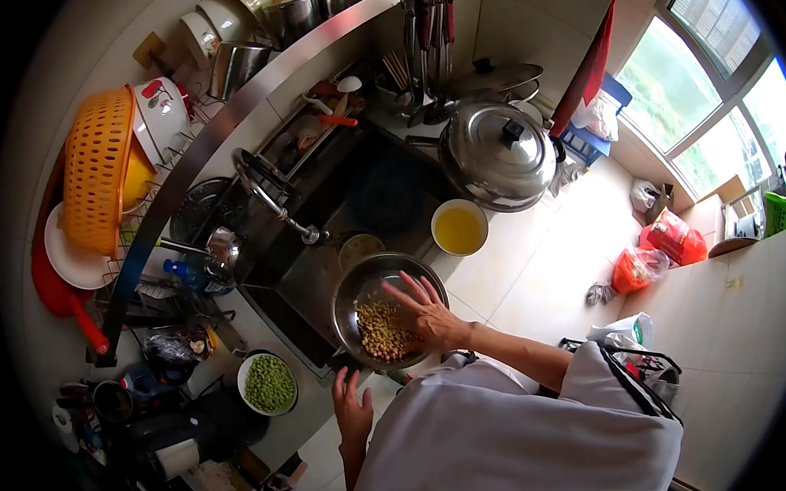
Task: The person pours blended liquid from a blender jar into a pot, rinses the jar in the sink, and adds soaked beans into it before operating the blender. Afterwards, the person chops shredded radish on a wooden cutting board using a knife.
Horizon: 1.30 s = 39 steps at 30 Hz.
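A round metal bowl (343,289) sits at the near edge of the sink (278,314), with light-brown beans (381,333) gathered on one side of it. My right hand (433,318) is over the bowl, fingers spread, its lower edge by the beans; whether it touches them is hard to tell. Just outside the rim, my left hand (354,411) is raised with its fingers apart and nothing in it. A white bowl of green peas or beans (268,383) stands on the counter to the left. Beyond the metal bowl is a white bowl of yellow liquid (459,228).
The faucet (272,191) arches over the sink. A large lidded pot (499,153) stands at the sink's far right. A metal shelf edge (196,157) crosses on the left, near an orange colander (100,170). Red bags (665,242) lie off to the right.
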### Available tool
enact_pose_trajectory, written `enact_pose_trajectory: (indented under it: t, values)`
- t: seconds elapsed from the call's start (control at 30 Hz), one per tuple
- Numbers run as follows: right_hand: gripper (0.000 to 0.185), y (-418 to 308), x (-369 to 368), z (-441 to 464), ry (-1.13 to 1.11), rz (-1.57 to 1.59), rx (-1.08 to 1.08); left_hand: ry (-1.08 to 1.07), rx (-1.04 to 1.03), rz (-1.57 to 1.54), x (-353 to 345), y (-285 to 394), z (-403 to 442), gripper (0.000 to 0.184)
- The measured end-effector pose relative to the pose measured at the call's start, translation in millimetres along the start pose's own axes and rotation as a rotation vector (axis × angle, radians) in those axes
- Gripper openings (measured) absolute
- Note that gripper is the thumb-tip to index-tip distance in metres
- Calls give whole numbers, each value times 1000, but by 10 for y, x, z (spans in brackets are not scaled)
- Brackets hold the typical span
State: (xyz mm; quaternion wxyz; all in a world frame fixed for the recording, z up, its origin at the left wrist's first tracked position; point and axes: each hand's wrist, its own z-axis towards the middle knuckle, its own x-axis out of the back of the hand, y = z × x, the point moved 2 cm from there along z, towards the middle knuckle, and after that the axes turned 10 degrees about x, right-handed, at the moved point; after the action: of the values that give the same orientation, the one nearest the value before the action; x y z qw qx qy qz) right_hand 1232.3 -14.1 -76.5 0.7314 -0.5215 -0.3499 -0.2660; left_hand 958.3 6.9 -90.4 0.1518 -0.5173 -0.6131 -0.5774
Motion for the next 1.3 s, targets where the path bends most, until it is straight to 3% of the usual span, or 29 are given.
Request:
enact_pose_trajectory:
  t: [0.17, 0.43, 0.57, 0.6, 0.7, 0.73, 0.9, 1.0, 1.1, 1.2, 1.3]
  values:
    - [49, 141, -118, -17, 27, -79, 42, 14, -37, -19, -67, -65, 0, 45]
    - [59, 228, -294, -235, 127, -91, -119, 82, -59, -18, -89, -56, 76, 55]
    - [56, 511, -666, -352, 151, 168, -117, 174, -62, -92, -343, -319, 68, 63]
    - [46, 588, -803, -316, 193, 235, -135, 128, 16, -152, -482, -457, 105, 63]
    - [35, 897, -1188, -87, 195, 259, -157, -198, 407, -949, -862, -693, 246, 59]
    - [33, 973, -1316, -1, 235, 206, -168, -232, 441, -1025, -930, -689, 319, 47]
    - [29, 965, -1630, 396, 400, -70, -252, -404, 559, -1273, -1130, -600, 507, 36]
    - [30, 840, -1812, 426, 256, -67, -131, -500, 677, -1434, -1128, -452, 569, 31]
    - [31, 827, -1867, 296, -37, 182, -161, -510, 667, -1485, -1189, -426, 602, 28]
    - [37, 652, -1501, 476, 171, 105, -141, -493, 710, -1481, -1326, -429, 604, 33]
    - [43, 839, -1724, 690, 338, 62, -97, -466, 772, -1541, -1391, -400, 597, 37]
